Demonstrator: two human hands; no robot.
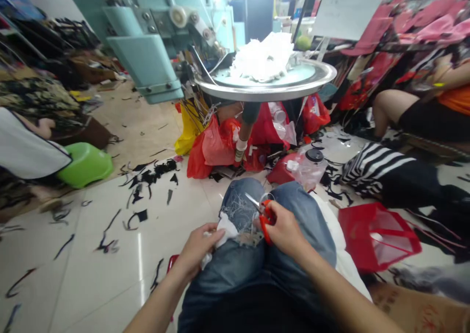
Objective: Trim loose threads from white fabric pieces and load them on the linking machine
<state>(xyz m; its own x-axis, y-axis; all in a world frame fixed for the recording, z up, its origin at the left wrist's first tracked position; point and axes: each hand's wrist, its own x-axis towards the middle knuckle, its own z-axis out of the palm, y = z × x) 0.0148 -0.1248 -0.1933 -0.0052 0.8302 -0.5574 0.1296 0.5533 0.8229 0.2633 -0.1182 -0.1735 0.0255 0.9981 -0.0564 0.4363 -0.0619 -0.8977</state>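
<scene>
Over my lap, my left hand (205,242) pinches a small piece of white fabric (226,229); part of it hangs below the fingers. My right hand (284,227) grips a pair of scissors (267,220) with orange-red handles, their metal blades pointing up and left. The blades are a short way from the fabric and do not touch it. Loose thread clippings (240,210) lie across the jeans (304,215) on my legs, around a frayed patch near the knee.
Ahead stands a pale green machine (145,63) beside a round metal-rimmed table (264,95) bearing a heap of white fabric (262,59). Red bags (216,147) crowd beneath it. Black scraps (150,176) litter the floor. A green stool (88,164) and people are at both sides.
</scene>
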